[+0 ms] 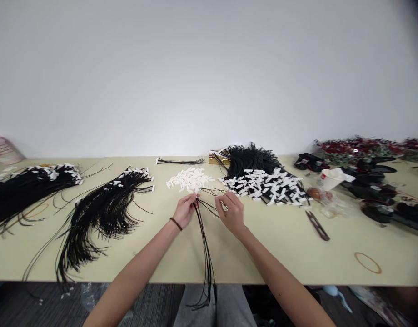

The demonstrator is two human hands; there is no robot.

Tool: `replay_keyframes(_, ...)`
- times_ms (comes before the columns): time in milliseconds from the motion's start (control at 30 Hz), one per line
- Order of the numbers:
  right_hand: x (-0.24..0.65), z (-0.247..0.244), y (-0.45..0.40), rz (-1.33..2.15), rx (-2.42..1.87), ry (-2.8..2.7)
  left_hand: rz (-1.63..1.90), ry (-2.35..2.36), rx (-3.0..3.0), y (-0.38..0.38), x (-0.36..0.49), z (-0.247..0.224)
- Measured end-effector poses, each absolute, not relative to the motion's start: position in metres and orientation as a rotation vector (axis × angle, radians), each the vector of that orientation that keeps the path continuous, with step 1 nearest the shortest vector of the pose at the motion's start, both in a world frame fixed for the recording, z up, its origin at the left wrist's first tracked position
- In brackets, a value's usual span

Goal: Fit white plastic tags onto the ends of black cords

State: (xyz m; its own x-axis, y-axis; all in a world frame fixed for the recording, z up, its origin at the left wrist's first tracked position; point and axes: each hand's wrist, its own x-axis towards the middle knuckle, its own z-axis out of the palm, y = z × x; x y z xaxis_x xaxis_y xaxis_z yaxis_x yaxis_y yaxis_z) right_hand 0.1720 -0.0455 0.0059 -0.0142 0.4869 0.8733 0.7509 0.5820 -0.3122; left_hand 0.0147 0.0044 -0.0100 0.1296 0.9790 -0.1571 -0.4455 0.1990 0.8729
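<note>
A bunch of thin black wires hangs from the fingertips of my left hand, over the table's front edge and down to my lap. That hand is closed on the wires' upper end, where a small white connector seems to sit; its detail is too small to tell. My right hand pinches loose black wires that loop across from the left hand's fingertips. Just beyond both hands is a pile of loose white connectors.
Black wires with white connectors lie in heaps at the right, left and far left. A short wire bundle is at the back. Snips, a rubber band and a paper cup are on the right.
</note>
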Motion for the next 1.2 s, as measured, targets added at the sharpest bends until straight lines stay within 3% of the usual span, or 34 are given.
replay_keyframes(900, 0.1674, -0.0001, -0.0445, -0.314, -1.036, -1.721, 1.256, 0.842, 0.782, 0.0042, 0.0153, -0.0108)
replay_keyframes(1200, 0.1698, 0.0056, -0.0464, -0.291, -1.150, -1.795, 1.238, 0.900, 1.060, 0.0019, 0.0128, -0.0097)
